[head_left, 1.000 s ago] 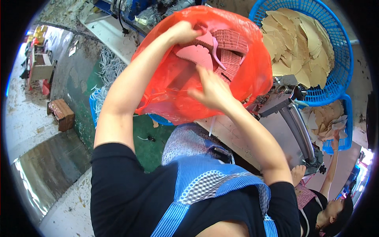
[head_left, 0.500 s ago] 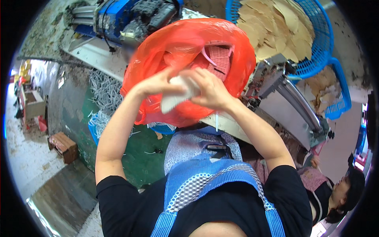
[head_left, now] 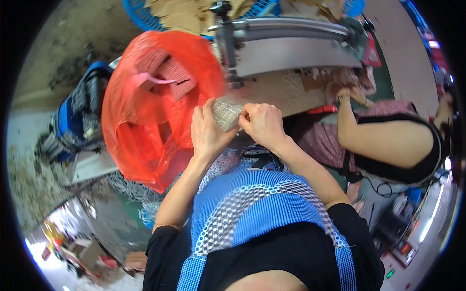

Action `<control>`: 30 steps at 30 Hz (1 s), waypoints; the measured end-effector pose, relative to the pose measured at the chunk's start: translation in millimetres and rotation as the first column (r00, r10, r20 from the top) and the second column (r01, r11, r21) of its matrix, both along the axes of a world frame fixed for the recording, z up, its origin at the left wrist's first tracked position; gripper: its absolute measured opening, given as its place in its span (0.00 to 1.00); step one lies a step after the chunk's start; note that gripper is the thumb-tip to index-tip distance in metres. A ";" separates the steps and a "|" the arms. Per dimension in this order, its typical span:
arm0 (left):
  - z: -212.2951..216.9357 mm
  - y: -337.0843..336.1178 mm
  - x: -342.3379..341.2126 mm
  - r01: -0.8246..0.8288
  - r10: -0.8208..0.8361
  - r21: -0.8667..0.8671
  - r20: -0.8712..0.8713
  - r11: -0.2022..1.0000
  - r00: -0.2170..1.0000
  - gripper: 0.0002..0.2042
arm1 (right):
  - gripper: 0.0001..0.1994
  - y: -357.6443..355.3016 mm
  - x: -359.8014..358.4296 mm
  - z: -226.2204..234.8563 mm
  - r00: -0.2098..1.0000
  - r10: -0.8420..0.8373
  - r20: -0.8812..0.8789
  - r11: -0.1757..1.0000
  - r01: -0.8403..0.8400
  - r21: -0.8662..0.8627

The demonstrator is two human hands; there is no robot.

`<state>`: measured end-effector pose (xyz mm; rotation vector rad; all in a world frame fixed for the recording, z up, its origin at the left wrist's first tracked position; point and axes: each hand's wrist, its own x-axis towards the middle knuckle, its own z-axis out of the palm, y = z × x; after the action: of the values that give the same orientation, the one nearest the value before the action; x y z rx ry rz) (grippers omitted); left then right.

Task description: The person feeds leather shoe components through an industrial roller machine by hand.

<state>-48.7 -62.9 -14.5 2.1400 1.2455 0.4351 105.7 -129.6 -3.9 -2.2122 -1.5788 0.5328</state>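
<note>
My left hand (head_left: 208, 132) and my right hand (head_left: 262, 124) both grip a small pale mesh piece (head_left: 226, 113) between them, just in front of my chest. To the left of my hands hangs a red plastic bag (head_left: 145, 136), open, with pink mesh pieces (head_left: 167, 77) inside it. My blue checked apron (head_left: 252, 208) fills the lower middle of the view.
A grey machine (head_left: 291, 46) with a flat arm stands beyond my hands. A blue basket (head_left: 145, 12) of tan cut pieces sits at the top. Another person (head_left: 388, 140) in a sleeveless top works at the right. A blue motor unit (head_left: 77, 116) lies at the left.
My hands came out of the red bag with one pale mesh piece and now hold it to the bag's right. The view swung, putting the bag left and the machine ahead.
</note>
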 end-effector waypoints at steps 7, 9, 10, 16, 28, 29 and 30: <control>-9.3 -23.7 20.9 0.354 -0.342 0.120 -0.111 0.928 0.933 0.40 | 0.09 -52.1 26.4 -3.8 0.863 -0.336 -0.377 0.934 0.358 -0.014; -11.5 -31.0 25.7 0.448 -0.440 0.156 -0.088 0.880 0.894 0.41 | 0.09 -57.8 32.0 -4.9 0.960 -0.176 -0.217 0.973 0.135 -0.189; -11.8 -35.1 27.6 0.494 -0.482 0.180 -0.112 0.850 0.869 0.40 | 0.09 -61.3 33.4 -6.2 0.964 -0.163 -0.212 0.964 0.109 -0.243; -16.3 -52.1 27.8 0.626 -0.591 0.158 -0.220 0.764 0.776 0.40 | 0.09 -78.8 25.4 -38.6 0.961 -0.124 -0.249 0.963 0.055 -0.264; 1.7 -29.8 20.4 0.676 -0.674 0.058 -0.062 0.734 0.736 0.40 | 0.09 -101.8 10.0 -48.6 -0.029 -0.323 -0.946 0.807 0.513 -0.292; 3.6 -24.7 20.3 0.711 -0.712 0.058 -0.017 0.700 0.702 0.39 | 0.09 -103.9 8.4 -47.2 -0.105 -0.222 -0.969 0.852 0.463 -0.245; 6.2 -19.5 18.5 0.739 -0.739 0.040 -0.007 0.673 0.673 0.39 | 0.10 -107.0 5.5 -45.8 -0.171 -0.194 -0.966 0.866 0.433 -0.250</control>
<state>-30.2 -82.4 -8.3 2.4418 0.2585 0.1018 111.2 -236.6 -49.7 -1.1114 -0.1062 1.3663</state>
